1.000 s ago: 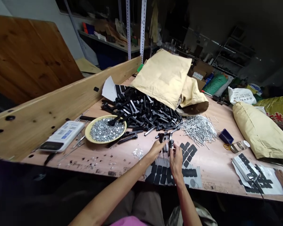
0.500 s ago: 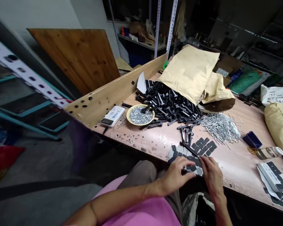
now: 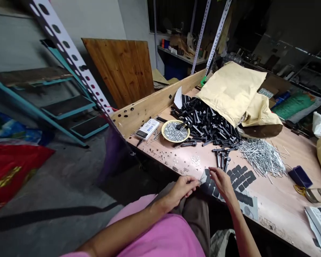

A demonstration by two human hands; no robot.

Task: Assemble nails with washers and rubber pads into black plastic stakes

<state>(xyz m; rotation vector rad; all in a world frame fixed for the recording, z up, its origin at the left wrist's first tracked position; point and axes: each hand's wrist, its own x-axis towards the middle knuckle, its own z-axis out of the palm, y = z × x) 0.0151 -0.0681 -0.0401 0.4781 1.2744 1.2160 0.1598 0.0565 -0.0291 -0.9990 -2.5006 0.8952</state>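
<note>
Several black pieces [image 3: 222,157] lie side by side on the counter [image 3: 276,210], before the larger black heap [image 3: 212,125]; most seem left to handle. The left hand [image 3: 183,188] pinches its fingertips together beside the sticker sheet [image 3: 254,211], contents unclear; the right hand [image 3: 222,181] hangs above it, fingers loosely apart.

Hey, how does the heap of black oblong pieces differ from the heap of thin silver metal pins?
The heap of black oblong pieces is larger than the heap of thin silver metal pins. Each black piece is chunky, each pin slender. A tan paper sack partly hides the black heap, not the pins. Both lie jumbled.
</note>
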